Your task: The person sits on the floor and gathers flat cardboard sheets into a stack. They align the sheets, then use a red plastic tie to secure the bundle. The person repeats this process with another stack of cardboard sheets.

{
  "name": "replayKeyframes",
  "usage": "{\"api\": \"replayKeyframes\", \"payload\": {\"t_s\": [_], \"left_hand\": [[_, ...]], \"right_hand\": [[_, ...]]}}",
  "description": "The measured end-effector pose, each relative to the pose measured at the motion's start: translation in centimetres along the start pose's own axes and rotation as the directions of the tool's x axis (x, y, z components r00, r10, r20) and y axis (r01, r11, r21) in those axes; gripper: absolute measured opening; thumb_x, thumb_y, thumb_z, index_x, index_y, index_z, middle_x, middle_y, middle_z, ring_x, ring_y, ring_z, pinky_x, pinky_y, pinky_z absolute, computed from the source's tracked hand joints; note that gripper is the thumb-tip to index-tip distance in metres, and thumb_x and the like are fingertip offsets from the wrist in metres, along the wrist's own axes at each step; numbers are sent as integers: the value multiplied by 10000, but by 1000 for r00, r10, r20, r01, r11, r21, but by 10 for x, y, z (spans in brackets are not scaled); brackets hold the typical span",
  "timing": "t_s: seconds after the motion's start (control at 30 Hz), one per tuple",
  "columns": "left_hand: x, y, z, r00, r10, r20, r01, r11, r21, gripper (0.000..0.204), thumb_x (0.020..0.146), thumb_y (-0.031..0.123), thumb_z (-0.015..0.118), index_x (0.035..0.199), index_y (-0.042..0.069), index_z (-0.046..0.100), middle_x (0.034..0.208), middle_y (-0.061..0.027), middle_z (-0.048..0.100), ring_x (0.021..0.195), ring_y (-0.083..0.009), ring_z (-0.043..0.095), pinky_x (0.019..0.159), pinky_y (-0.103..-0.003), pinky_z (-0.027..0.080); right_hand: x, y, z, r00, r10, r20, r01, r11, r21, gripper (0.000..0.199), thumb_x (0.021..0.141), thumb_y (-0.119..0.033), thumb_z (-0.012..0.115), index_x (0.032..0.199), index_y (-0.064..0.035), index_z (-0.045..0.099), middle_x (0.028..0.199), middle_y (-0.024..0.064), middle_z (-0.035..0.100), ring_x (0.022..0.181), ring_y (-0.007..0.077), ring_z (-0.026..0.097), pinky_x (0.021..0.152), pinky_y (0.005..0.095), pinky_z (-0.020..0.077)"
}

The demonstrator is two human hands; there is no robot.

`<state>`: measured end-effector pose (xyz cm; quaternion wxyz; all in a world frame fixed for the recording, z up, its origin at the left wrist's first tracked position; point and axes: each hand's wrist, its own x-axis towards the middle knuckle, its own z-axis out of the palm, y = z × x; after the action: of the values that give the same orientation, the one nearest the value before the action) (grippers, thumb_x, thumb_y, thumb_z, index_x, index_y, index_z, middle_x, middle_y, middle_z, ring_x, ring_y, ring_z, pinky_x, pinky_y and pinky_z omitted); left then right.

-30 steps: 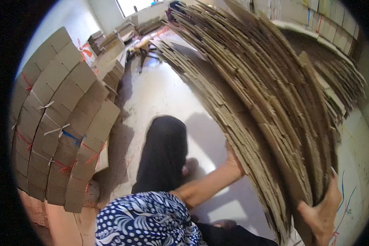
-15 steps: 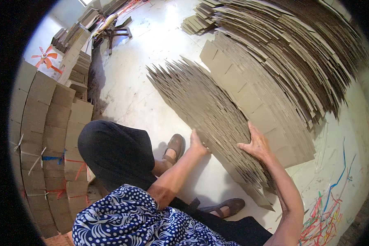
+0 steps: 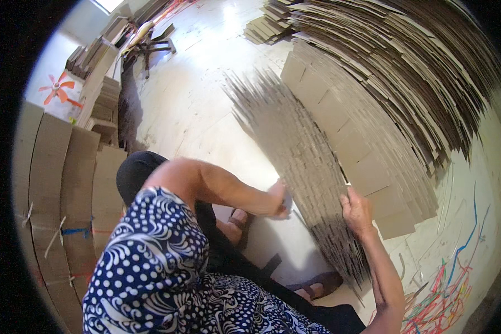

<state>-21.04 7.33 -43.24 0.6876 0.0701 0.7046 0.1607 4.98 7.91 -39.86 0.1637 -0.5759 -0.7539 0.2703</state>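
A person in a blue-and-white patterned top leans over a fanned bundle of flattened cardboard sheets [image 3: 300, 167] standing on edge on the pale floor [image 3: 206, 100]. Half a second ago both hands lay close together on the bundle's near end; now they sit further apart, the left hand [image 3: 278, 199] pressed against its left face and the right hand [image 3: 357, 210] spread flat on the right face, squeezing the sheets between them (neither hand curls around an edge). The bundle looks tighter than before, leaning beside the larger cardboard heap [image 3: 406, 72], with tied stacks [image 3: 67, 183] at left and coloured straps [image 3: 445, 289] strewn at right.
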Motion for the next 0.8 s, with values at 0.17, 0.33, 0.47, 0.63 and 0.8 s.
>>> {"api": "replayKeyframes", "payload": {"t_s": [0.17, 0.33, 0.47, 0.63, 0.8], "left_hand": [[-14, 51, -32, 952, -261, 161, 88, 734, 674, 558, 878, 515, 427, 1197, 62, 494, 876, -117, 545, 605, -214, 513, 405, -347, 406], [25, 110, 25, 835, -360, 416, -133, 602, 787, 490, 865, 448, 515, 1188, 80, 500, 826, -105, 507, 501, -162, 399, 364, -276, 325], [73, 103, 26, 816, -340, 468, -218, 570, 792, 553, 877, 492, 499, 1236, 71, 505, 893, -123, 510, 656, -193, 450, 506, -356, 393], [74, 86, -13, 649, -42, 760, -675, 429, 600, 586, 872, 446, 552, 1242, -6, 505, 1178, -226, 552, 1080, -311, 529, 885, -451, 434], [81, 76, -112, 699, 582, 415, -714, 589, 378, 336, 872, 261, 557, 1078, -1, 599, 1120, -191, 593, 1063, -325, 555, 928, -393, 427]], "right_hand": [[28, -6, -11, 993, 106, 51, -106, 994, 10, 227, 854, -180, 565, 1040, -50, 561, 875, 235, 617, 829, 437, 582, 700, 512, 460], [101, 35, -45, 968, 249, -19, -250, 961, -119, 280, 845, -150, 574, 1095, -27, 549, 908, 249, 611, 858, 423, 584, 738, 476, 469], [107, 7, -37, 942, 151, -299, -211, 961, -178, 388, 837, -145, 584, 1193, -8, 515, 1155, 260, 543, 1019, 415, 536, 847, 459, 443], [46, -80, -16, 983, -184, 9, 180, 948, -262, 634, 730, -150, 712, 1272, 32, 438, 1304, 247, 433, 1200, 408, 421, 1029, 511, 303], [22, -90, 30, 1000, 25, 14, -19, 949, -316, 677, 699, -170, 742, 1279, 0, 437, 1363, 248, 361, 1270, 407, 348, 1045, 568, 253]]}}
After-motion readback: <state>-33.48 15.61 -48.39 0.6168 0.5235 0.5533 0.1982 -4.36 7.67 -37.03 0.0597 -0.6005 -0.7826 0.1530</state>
